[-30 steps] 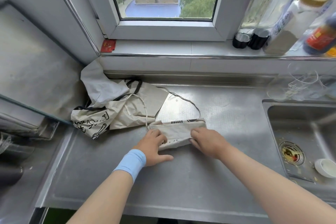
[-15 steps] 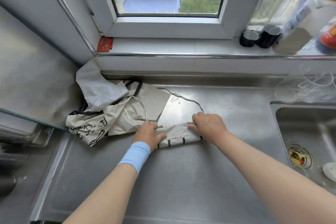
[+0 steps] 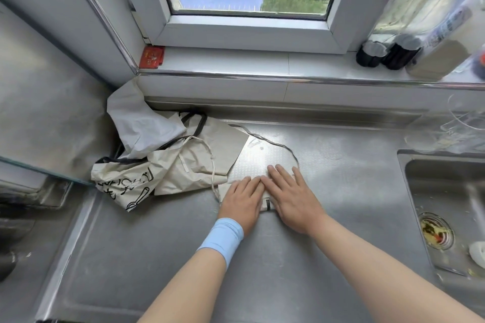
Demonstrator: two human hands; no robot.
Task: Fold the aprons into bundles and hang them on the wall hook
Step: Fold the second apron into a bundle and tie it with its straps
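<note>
A folded apron point(image 3: 264, 206), cream with a short black stripe, lies flat as a small bundle beneath both palms. The left hand point(image 3: 244, 199) and right hand point(image 3: 291, 196) press on it with straight fingers. Only a sliver shows between the hands, plus a corner just left of the left hand. A thin dark strap point(image 3: 274, 142) arcs beyond the right fingertips. Just left of the pressing hands sits a crumpled pile of aprons point(image 3: 168, 165): cream with black print nearest, beige behind, pale grey farthest. A cream cord point(image 3: 212, 165) trails from the pile to the bundle's left corner.
</note>
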